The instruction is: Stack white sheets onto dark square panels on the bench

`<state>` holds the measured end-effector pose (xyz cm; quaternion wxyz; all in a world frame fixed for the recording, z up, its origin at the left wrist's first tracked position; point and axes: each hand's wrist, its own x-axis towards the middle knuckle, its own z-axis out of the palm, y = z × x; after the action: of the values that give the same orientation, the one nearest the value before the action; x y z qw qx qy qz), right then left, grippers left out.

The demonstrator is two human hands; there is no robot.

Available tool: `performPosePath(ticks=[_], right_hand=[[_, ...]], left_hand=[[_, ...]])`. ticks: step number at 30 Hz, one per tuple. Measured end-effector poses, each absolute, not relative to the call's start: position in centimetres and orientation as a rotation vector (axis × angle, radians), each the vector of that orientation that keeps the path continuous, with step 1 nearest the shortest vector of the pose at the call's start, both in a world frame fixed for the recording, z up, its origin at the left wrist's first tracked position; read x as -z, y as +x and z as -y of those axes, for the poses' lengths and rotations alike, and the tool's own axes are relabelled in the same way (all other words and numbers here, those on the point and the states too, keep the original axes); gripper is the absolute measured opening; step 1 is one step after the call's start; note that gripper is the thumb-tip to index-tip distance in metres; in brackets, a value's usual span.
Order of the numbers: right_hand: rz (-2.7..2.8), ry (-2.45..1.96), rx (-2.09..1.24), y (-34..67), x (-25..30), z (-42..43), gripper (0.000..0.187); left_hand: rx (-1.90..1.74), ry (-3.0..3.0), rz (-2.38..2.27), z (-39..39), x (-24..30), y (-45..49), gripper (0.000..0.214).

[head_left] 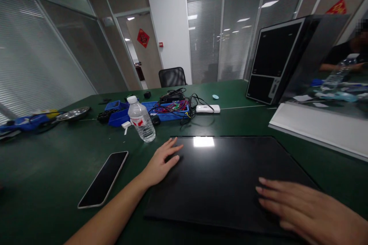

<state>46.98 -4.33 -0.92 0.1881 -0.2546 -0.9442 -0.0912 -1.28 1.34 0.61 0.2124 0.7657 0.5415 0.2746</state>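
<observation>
A large flat black panel (224, 183), glossy like a display screen, lies on the green table in front of me and mirrors a ceiling light. My left hand (161, 162) rests at its upper left edge, with thumb and fingers spread. Over its right part is my right hand (299, 203), fingers stretched out and close together, palm down; whether it touches the surface I cannot tell. Neither hand grips anything. A clear water bottle (141, 120) stands upright just beyond my left hand. To the left of my forearm lies a phone (104, 180) with a dark screen.
Blue bins (169, 114) with tangled wires sit farther back, beside a white device (207, 109). A black computer case (276, 57) stands at back right, near a white board (319, 130). A metal dish (74, 114) is far left. Another person (345, 55) sits at far right.
</observation>
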Motion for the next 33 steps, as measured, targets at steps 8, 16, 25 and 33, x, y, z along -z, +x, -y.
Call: performPosePath(ticks=[8, 16, 25, 33], right_hand=[[2.081, -1.703, 0.685, 60.2, 0.5, -10.4, 0.067], [1.567, -2.508, 0.096, 68.0, 5.9, -13.1, 0.103], [1.699, -2.535, 0.272, 63.5, 1.3, -10.0, 0.064], [1.584, -2.443, 0.419, 58.9, -0.9, -8.6, 0.081]], left_hand=[[-0.396, 2.320, -1.676, -1.0, -1.5, -0.5, 0.048], [-0.513, 2.279, -1.761, -2.4, 0.0, -2.2, 0.048], [-0.568, 2.279, -1.792, -3.3, 0.4, -3.2, 0.051], [-0.569, 2.247, -1.780, -3.4, 0.0, -2.9, 0.049]])
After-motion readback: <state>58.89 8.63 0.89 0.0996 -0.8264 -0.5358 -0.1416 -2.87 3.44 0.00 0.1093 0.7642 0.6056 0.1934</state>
